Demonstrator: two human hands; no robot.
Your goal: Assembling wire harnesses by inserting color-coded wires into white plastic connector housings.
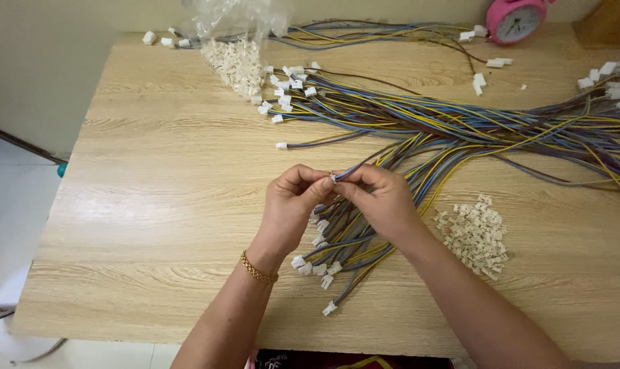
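Observation:
My left hand (293,205) and my right hand (382,201) meet fingertip to fingertip above the middle of the wooden table (153,205). Between them they pinch a small white connector (333,178) at the end of a thin wire (354,169) held in my right hand. A gold bracelet (259,268) circles my left wrist. Under my hands lies a bundle of blue, yellow and grey wires (344,249) ending in white connectors.
A pile of loose white connectors (475,234) sits right of my hands. More wire bundles (460,126) spread across the table's back and right. A clear plastic bag of connectors (236,48) stands at the back, with a pink alarm clock (515,19) far right.

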